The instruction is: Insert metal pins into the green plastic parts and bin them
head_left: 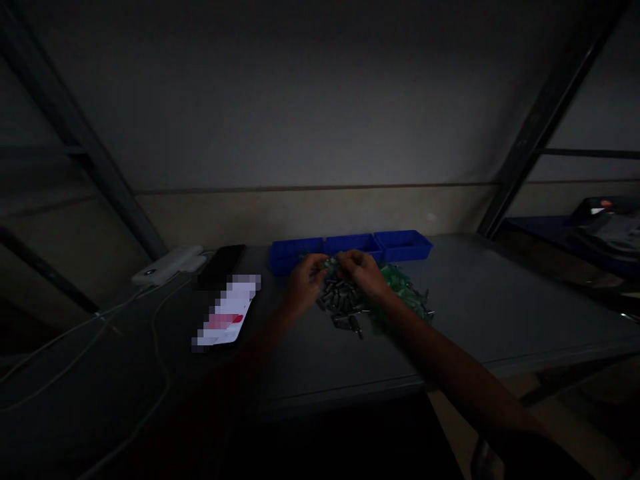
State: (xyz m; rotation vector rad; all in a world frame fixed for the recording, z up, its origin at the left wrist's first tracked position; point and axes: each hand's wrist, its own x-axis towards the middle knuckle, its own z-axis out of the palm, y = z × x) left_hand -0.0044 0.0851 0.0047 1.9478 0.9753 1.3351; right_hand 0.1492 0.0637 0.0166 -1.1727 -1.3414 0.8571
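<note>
Far left of the frame, pale cables (pixel 100 320) trailed across the dim surface (pixel 500 300) toward a white box-shaped device (pixel 170 265), and beside it lay a dark phone (pixel 223 265). Just below that sat a white card with a red patch (pixel 227 313), its print blurred out.

Moving to the centre, the left hand (pixel 306 280) was curled in, fingers drawn close together over the near edge of a heap of small dark metal cylinders (pixel 343 300). It looked pinched on something tiny, but the light was too poor to say whether it actually gripped a piece. The right hand (pixel 363 272) sat almost touching it, fingers likewise bunched and narrow above the same heap; again, I couldn't tell if anything was held.

The cylinders lay in a loose pile mid-frame, directly under both hands. By their look, they'd be stiff, smooth and small, light singly, apt to roll and slip, so best pinched across the barrel between thumb and fingertip, one at a time.

Just right of them, touching the heap, was a mound of small green translucent pieces (pixel 400 287), seemingly plastic and lighter still. Behind both piles ran a row of blue trays (pixel 350 248) along the back of the surface. At the far right edge, dark shelving (pixel 600 220) held indistinct items.
</note>
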